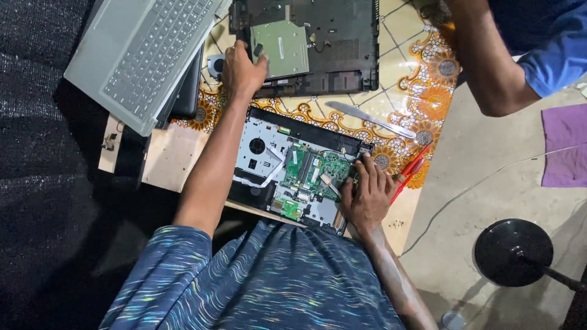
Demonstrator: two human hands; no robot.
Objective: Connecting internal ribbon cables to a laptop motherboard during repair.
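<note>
An opened laptop base [269,131] lies in front of me with its green motherboard [312,168] exposed. My right hand [367,190] rests on the board's right edge, fingers spread and fingertips pressing down beside a red-handled screwdriver [411,168]. My left arm reaches forward to a second black laptop shell [342,43]. There my left hand [243,68] grips the near-left corner of a flat silvery optical drive [282,49] that lies on that shell.
A silver laptop [143,52] with its keyboard up lies at the far left. A metal blade [370,119] rests on the flower-patterned cloth [428,91]. Another person's arm in a blue sleeve [501,67] reaches in at top right. A purple cloth [565,143], a thin cable [483,180] and a black round stand base [513,252] lie on the floor.
</note>
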